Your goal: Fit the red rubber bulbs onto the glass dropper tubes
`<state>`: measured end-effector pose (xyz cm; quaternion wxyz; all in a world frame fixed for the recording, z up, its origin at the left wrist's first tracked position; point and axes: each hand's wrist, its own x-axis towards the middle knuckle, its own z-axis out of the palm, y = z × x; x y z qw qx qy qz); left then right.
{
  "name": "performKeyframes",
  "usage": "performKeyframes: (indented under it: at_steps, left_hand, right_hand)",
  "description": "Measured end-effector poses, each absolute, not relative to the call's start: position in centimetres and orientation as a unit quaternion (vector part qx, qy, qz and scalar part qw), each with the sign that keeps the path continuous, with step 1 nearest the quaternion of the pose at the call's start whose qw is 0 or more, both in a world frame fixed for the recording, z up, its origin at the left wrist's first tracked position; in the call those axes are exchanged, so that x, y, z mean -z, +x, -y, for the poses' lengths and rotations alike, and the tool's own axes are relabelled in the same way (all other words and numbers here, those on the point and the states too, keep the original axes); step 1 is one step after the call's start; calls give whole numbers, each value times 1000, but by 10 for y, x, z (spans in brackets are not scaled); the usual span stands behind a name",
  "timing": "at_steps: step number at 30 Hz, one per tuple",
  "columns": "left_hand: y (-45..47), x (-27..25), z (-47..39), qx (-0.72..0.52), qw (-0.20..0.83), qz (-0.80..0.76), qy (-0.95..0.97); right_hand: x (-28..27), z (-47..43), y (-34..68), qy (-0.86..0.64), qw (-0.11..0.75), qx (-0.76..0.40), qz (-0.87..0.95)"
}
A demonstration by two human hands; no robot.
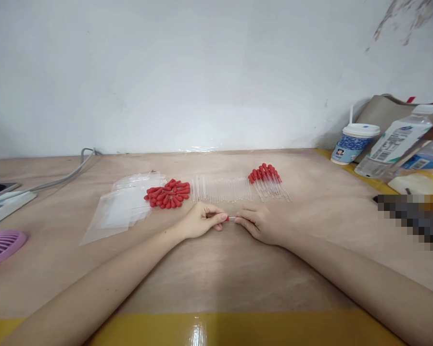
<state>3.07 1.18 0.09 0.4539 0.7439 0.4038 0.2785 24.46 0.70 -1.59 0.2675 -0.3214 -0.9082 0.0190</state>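
My left hand (pixel 205 220) is closed round a red rubber dropper bulb (pixel 226 218), mostly hidden by the fingers. Between finger and thumb, my right hand (pixel 258 223) pinches a clear dropper tube (pixel 232 219). The tube's end meets the bulb; how deep it sits inside I cannot tell. Beyond the left hand lies a heap of loose red bulbs (pixel 168 193). A row of bare clear tubes (pixel 220 188) stretches behind both hands. Past the right hand is a pile of droppers (pixel 269 179) with red bulbs on their tubes.
Clear plastic bags (pixel 119 206) are stacked at the left, near a grey cable (pixel 63 181) and a purple slatted object (pixel 3 247). A lidded paper cup (pixel 355 142) and a leaning plastic bottle (pixel 397 139) occupy the right back. Yellow tape (pixel 223 329) edges the table's front.
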Motion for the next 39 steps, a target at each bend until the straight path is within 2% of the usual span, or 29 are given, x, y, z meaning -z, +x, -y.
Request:
performKeyframes:
  at_steps: [5, 8, 12, 15, 22, 39]
  left_hand:
    - [30, -2, -12, -321, 497, -412, 693]
    - [30, -2, -12, -366, 468, -438, 675]
    - [29, -1, -12, -340, 414, -439, 721]
    - [28, -1, -11, -308, 385, -433, 755]
    - [27, 1, -11, -285, 368, -427, 775]
    - [27, 3, -11, -281, 371, -417, 781]
  right_hand:
    - [16, -6, 251, -326, 304, 13, 895]
    - [9, -13, 262, -373, 354, 4, 858]
    - [-10, -46, 282, -510, 413, -36, 754]
    - [-23, -73, 291, -614, 367, -81, 694]
    - [-17, -91, 279, -741, 263, -30, 617]
    - [-19, -81, 267, -729, 216, 35, 649]
